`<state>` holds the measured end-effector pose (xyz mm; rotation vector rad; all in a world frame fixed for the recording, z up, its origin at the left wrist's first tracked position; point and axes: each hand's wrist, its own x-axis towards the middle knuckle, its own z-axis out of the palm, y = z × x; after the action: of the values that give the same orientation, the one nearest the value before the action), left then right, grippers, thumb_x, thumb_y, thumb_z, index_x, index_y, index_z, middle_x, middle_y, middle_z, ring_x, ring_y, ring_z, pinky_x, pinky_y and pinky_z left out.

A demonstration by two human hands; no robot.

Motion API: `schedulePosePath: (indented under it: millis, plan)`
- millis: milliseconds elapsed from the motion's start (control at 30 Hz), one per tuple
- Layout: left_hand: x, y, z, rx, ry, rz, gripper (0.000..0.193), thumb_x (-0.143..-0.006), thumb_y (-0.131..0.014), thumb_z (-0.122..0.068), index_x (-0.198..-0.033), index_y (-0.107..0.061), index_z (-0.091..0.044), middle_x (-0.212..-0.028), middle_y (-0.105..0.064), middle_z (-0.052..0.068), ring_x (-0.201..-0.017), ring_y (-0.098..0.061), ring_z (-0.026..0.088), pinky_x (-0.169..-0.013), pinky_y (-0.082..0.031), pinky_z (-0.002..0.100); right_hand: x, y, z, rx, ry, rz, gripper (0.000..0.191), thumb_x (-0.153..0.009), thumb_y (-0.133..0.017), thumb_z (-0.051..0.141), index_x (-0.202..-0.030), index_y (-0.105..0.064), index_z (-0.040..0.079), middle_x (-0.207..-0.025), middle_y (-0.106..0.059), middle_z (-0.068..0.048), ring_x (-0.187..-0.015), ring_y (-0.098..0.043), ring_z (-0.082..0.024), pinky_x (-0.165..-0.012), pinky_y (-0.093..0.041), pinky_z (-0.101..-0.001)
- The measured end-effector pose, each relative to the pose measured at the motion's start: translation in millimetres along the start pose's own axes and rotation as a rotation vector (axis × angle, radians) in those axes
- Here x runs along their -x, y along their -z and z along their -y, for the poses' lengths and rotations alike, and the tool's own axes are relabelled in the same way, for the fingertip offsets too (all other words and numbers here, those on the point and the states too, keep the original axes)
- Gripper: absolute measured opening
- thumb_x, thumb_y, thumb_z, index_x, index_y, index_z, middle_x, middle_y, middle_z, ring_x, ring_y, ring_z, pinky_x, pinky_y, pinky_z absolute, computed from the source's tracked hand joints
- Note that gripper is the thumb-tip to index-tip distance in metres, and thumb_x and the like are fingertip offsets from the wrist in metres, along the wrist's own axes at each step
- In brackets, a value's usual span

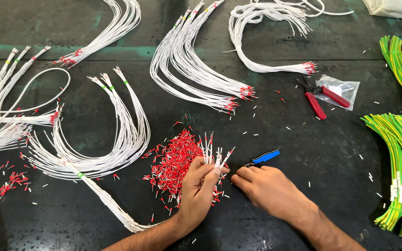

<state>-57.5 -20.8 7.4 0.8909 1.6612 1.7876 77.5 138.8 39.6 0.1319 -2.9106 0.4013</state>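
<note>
Dark worktable (303, 195) bears white wire bundles (117, 139), red ferrules (175, 162), seemingly pliers (319, 95).

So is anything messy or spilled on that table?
Yes. Small red ferrules lie in a loose heap beside the left hand, more are strewn at the left edge, and tiny white bits dot the dark table.

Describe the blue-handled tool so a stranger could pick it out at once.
Start at the pile of red ferrules in the middle of the dark table. Just right of it, beyond the fingertips of the right hand, lies the small blue-handled tool. Its single blue grip sets it apart from the larger red-handled pliers farther up, beside a clear plastic bag.
</note>
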Motion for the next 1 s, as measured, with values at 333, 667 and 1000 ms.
schedulePosePath:
  millis: [333,667,1000]
  plan:
    - [-0.5,-4.3,4.1,-0.073,-0.027,-0.017,0.016,-0.095,-0.065,-0.005,-0.101,-0.079,-0.001,-0.089,-0.048,-0.001,-0.066,-0.044,0.004,-0.051,-0.035,0.023,1.8,6.3,4.0,-0.300,-0.423,-0.482,0.020,-0.071,-0.081,0.007,-0.088,-0.072,0.009,-0.073,-0.071,0.001,-0.046,-0.056,-0.009,-0.044,-0.045,-0.0244]
    - [0.5,-5.8,-5.0,-0.116,-0.008,-0.018,0.017,-0.089,-0.072,-0.006,-0.104,-0.079,-0.006,-0.087,-0.052,-0.002,-0.064,-0.048,0.004,-0.051,-0.039,0.022,0.5,-5.9,-0.6,-0.875,-0.692,-0.397,0.015,-0.083,-0.078,0.010,-0.098,-0.081,0.006,-0.092,-0.076,0.001,-0.053,-0.055,-0.002,-0.045,-0.046,-0.0209]
    - [0.9,-6.1,0.7,-0.020,0.023,-0.002,0.009,-0.092,-0.069,-0.007,-0.099,-0.071,-0.002,-0.092,-0.053,-0.002,-0.064,-0.051,0.003,-0.053,-0.042,0.022,4.9,-9.6,-0.3,-0.916,-0.798,-0.374,0.016,-0.084,-0.079,0.014,-0.097,-0.083,0.006,-0.072,-0.071,0.001,-0.048,-0.056,-0.003,-0.044,-0.043,-0.0218]
